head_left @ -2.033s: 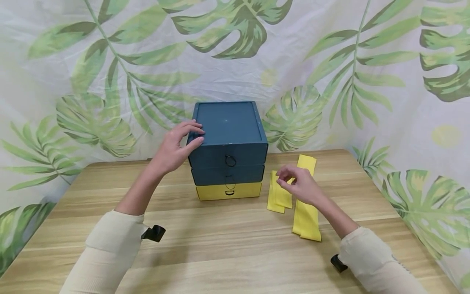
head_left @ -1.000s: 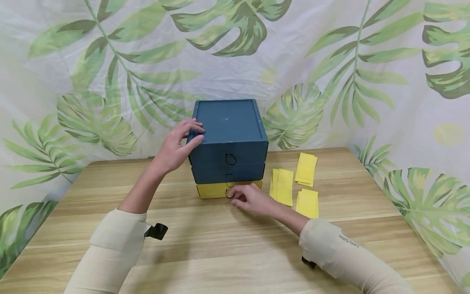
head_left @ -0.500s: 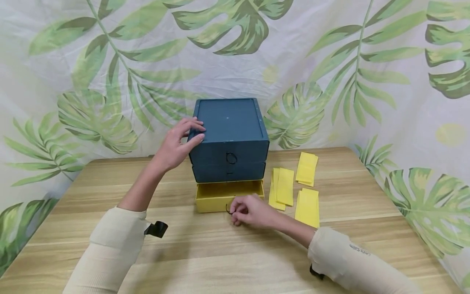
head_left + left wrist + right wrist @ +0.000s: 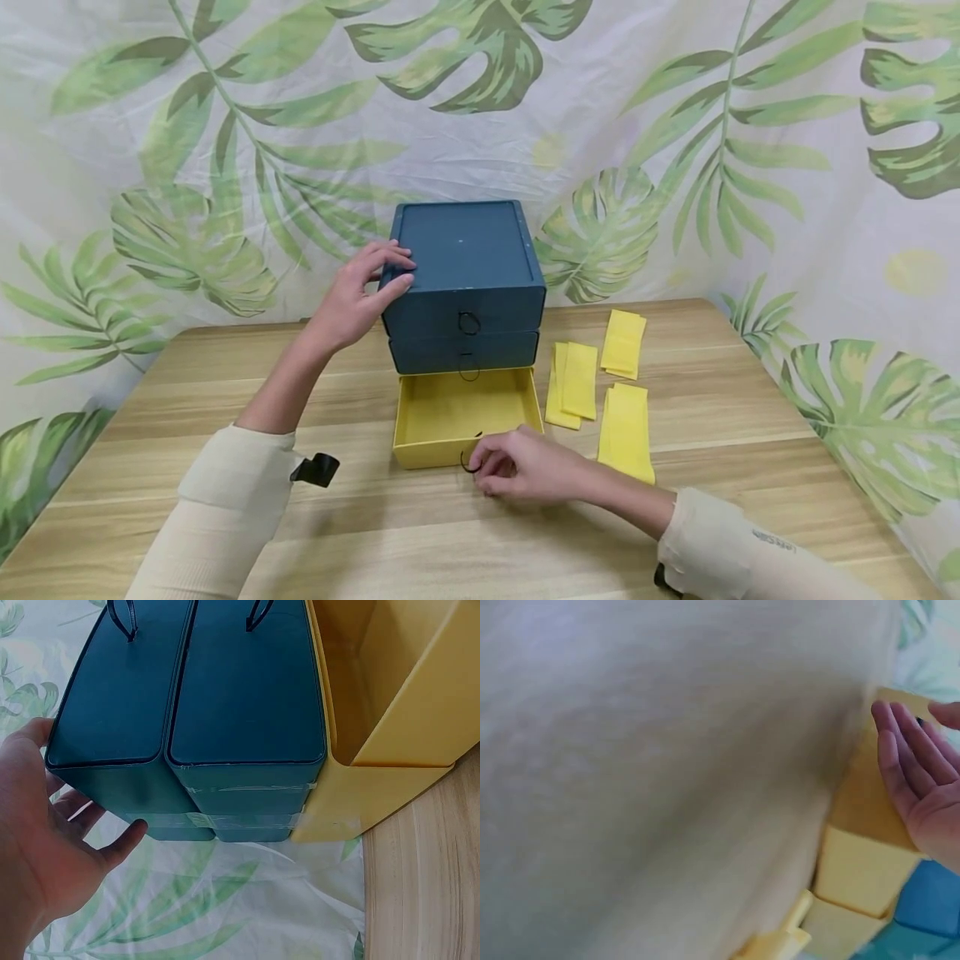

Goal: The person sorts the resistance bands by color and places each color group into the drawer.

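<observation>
A stacked drawer box stands at the back middle of the table, with two blue drawers (image 4: 420,354) above a yellow drawer (image 4: 423,456). The yellow drawer is pulled well out, and its inside is bare. My right hand (image 4: 528,467) pinches the black loop pull (image 4: 467,463) on its front; the fingers partly cover the loop. On the upper left edge of the blue top (image 4: 465,250) rests my left hand (image 4: 348,304), fingers on the top. In the left wrist view the left thumb (image 4: 124,846) lies along the side of the stack.
Folded yellow strips lie in three groups right of the box: one pair (image 4: 580,379) beside the drawer, one (image 4: 622,343) farther back, one (image 4: 626,433) nearer. A leaf-print cloth (image 4: 465,158) hangs behind the wooden table (image 4: 360,533).
My right hand went from above the yellow strips to the loop and drew the yellow drawer out toward me. The left hand stayed on the box.
</observation>
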Motion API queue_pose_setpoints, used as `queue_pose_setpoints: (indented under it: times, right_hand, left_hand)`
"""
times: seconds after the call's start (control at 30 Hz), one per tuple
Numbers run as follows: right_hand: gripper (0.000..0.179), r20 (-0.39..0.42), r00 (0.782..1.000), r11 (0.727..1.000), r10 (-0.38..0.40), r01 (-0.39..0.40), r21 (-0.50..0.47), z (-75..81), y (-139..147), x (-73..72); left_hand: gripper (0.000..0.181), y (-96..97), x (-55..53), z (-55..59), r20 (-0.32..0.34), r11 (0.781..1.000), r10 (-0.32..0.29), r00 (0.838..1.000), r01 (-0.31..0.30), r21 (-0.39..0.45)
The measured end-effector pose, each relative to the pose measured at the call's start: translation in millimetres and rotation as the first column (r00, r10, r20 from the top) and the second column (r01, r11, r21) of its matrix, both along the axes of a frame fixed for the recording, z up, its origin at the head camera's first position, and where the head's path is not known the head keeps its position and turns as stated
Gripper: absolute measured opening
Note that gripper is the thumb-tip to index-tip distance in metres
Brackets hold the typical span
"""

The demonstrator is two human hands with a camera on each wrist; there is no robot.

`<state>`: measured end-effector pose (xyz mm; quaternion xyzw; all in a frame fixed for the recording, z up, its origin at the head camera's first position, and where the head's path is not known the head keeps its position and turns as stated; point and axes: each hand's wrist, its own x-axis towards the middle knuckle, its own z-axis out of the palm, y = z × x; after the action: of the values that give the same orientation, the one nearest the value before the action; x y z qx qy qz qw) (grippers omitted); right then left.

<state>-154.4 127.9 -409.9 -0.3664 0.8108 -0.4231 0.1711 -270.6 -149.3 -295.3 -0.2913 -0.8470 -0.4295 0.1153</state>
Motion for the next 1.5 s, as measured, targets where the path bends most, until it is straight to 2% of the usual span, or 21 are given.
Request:
queue_pose_setpoints:
  times: [0.1,0.2,0.27,0.33,0.4,0.5,0.57,0.63,0.77,0.87,1.07,1.17,1.27,1.37,1.5]
  right_hand:
    - [0.012,-0.023,0.999,0.994,-0.043,0.041,-0.104,13.8,13,-5.3]
    - [0.006,-0.082,0.985,0.961,-0.155,0.130,-0.244,29.3,31,-18.5]
    - [0.003,-0.113,0.959,0.925,-0.261,0.215,-0.312,35.2,44,-33.0]
    - [0.005,-0.117,0.923,0.886,-0.366,0.307,-0.348,34.9,58,-50.6]
    - [0.007,-0.130,0.882,0.857,-0.454,0.391,-0.337,28.6,70,-69.6]
    - [0.006,-0.193,0.820,0.836,-0.539,0.494,-0.238,14.9,87,-92.5]
    - [0.009,-0.252,0.794,0.833,-0.553,0.532,-0.151,5.2,94,-103.6]
    - [0.013,-0.314,0.781,0.833,-0.540,0.550,-0.064,-2.9,99,-111.7]
    - [0.024,-0.394,0.786,0.831,-0.476,0.548,0.090,-16.2,105,-124.8]
    - [0.029,-0.414,0.791,0.814,-0.450,0.554,0.173,-20.7,107,-132.0]
    - [0.027,-0.415,0.795,0.793,-0.442,0.562,0.233,-17.6,107,-138.5]
    - [0.021,-0.415,0.808,0.801,-0.419,0.543,0.250,-11.9,108,-136.4]
    - [0.016,-0.414,0.821,0.823,-0.393,0.515,0.240,-1.8,108,-130.1]
    - [0.014,-0.407,0.832,0.851,-0.377,0.484,0.202,12.8,108,-121.3]
    - [0.014,-0.370,0.847,0.873,-0.383,0.462,0.154,35.9,109,-107.7]
  left_hand:
    - [0.025,0.2,0.1,0.3,-0.001,1.000,-0.003,1.000,0.003,0.001]
    - [0.024,0.3,-0.2,0.4,-0.006,1.000,-0.005,1.000,0.005,0.005]
    - [0.024,0.5,-0.2,0.3,-0.007,1.000,-0.004,1.000,0.004,0.008]
    - [0.024,0.8,-0.1,0.0,-0.005,1.000,-0.002,1.000,0.002,0.007]
    - [0.024,0.5,0.4,0.2,-0.004,1.000,0.002,1.000,-0.002,0.005]
    - [0.025,0.4,0.7,0.0,-0.004,1.000,0.005,1.000,-0.005,0.002]
    - [0.025,0.3,0.3,-0.9,-0.003,1.000,0.005,1.000,-0.005,0.003]
    - [0.025,0.0,0.1,-1.9,0.000,1.000,0.005,1.000,-0.005,0.004]
    - [0.025,-0.6,0.6,-2.9,0.012,1.000,0.005,1.000,-0.005,0.008]
    - [0.025,-1.0,0.8,-2.8,0.018,1.000,0.003,1.000,-0.003,0.013]
    - [0.024,-1.3,0.0,-2.3,0.015,1.000,-0.002,1.000,0.001,0.019]
    - [0.024,-0.8,0.0,-2.4,0.016,1.000,-0.004,1.000,0.004,0.019]
    - [0.024,-0.6,-0.1,-2.4,0.015,1.000,-0.004,1.000,0.004,0.019]
    - [0.024,-1.1,-0.2,-2.2,0.015,1.000,-0.004,1.000,0.003,0.021]
    - [0.024,-1.1,-0.1,-2.0,0.020,1.000,-0.004,1.000,0.004,0.023]
